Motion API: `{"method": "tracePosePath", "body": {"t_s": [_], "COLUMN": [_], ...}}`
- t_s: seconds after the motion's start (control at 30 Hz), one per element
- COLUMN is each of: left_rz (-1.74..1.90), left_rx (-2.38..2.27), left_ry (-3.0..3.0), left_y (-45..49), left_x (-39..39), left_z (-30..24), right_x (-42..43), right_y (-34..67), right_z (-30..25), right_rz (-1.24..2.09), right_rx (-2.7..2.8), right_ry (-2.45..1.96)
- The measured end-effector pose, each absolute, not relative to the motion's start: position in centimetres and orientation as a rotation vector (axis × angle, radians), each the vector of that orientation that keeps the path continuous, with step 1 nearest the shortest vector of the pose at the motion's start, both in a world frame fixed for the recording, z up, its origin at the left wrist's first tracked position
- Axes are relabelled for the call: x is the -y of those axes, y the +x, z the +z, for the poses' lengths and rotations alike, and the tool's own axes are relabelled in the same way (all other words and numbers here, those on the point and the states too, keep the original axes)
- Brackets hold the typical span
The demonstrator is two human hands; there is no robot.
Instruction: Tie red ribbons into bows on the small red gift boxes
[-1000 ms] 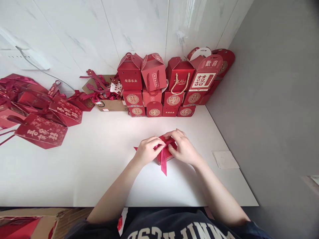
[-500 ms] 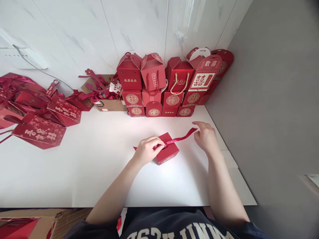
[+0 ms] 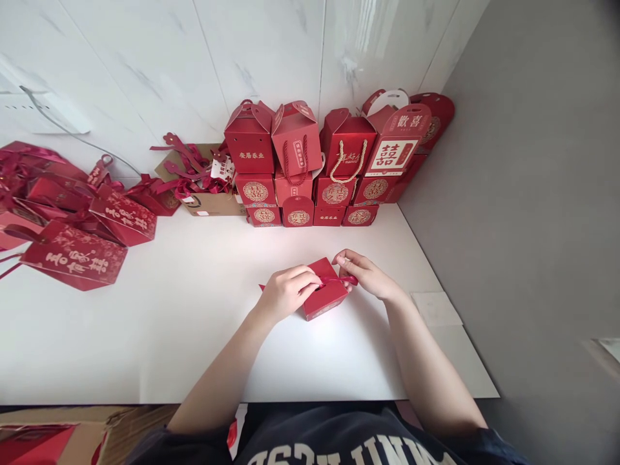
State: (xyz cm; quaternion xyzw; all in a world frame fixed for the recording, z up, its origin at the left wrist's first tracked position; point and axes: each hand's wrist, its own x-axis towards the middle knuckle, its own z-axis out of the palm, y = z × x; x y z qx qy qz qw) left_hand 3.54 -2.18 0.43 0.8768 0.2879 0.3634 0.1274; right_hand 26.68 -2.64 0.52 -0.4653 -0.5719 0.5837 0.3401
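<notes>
A small red gift box [image 3: 326,294] lies on the white table [image 3: 194,323] in front of me. A dark red ribbon [image 3: 339,280] runs across its top. My left hand [image 3: 285,292] rests on the box's left side, fingers pinched on the ribbon near the middle of the lid. My right hand [image 3: 365,274] is at the box's right corner, fingers closed on the ribbon's other end, which is folded back toward the box.
Stacked red gift boxes [image 3: 310,168] line the back wall. A cardboard carton with ribbons [image 3: 203,187] sits left of them, and flat red bags [image 3: 82,219] pile at far left. A grey wall [image 3: 523,226] bounds the right. A white sheet [image 3: 436,309] lies by it.
A second ago both hands were together on the box. My right hand then pulled the ribbon out to the right, and has now come back to the box with it.
</notes>
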Motion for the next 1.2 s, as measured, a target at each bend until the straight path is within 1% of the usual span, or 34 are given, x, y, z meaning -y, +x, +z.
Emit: {"method": "tracePosePath", "body": {"t_s": [0.1, 0.23, 0.3, 0.37, 0.43, 0.63, 0.7, 0.83, 1.03, 1.2], "left_rz": [1.069, 1.064, 1.058, 1.04, 1.019, 1.0, 0.997, 0.983, 1.004, 1.027], "left_rx": [-0.833, -0.824, -0.829, -0.843, -0.87, -0.902, -0.9, -0.908, -0.905, -0.853], "left_ry": [2.557, 2.542, 2.509, 2.454, 2.389, 2.245, 2.232, 2.248, 2.273, 2.245], "left_y": [3.6, 3.6, 3.6, 3.6, 3.6, 3.6, 3.6, 3.6, 3.5, 3.5], "left_x": [2.1, 2.1, 2.1, 2.1, 2.1, 2.0, 2.0, 2.0, 2.0, 2.0], "left_z": [0.5, 0.5, 0.5, 0.5, 0.5, 0.7, 0.7, 0.6, 0.3, 0.4], "right_x": [2.9, 3.3, 3.5, 3.7, 3.9, 4.0, 3.9, 4.0, 3.9, 3.8], "right_y": [26.8, 27.7, 28.1, 28.1, 27.7, 26.9, 27.0, 26.6, 25.4, 25.3], "right_z": [1.4, 2.1, 2.5, 2.7, 2.9, 2.4, 2.4, 2.6, 2.1, 1.9], "right_rz": [1.674, 1.767, 1.746, 1.596, 1.378, 0.816, 0.656, 0.597, 0.524, 0.274], "right_rx": [1.446, 1.539, 1.643, 1.751, 1.826, 2.0, 2.036, 2.125, 2.181, 2.236], "right_ry": [-1.169, -1.257, -1.22, -1.166, -1.169, -1.339, -1.321, -1.147, -1.094, -1.117]}}
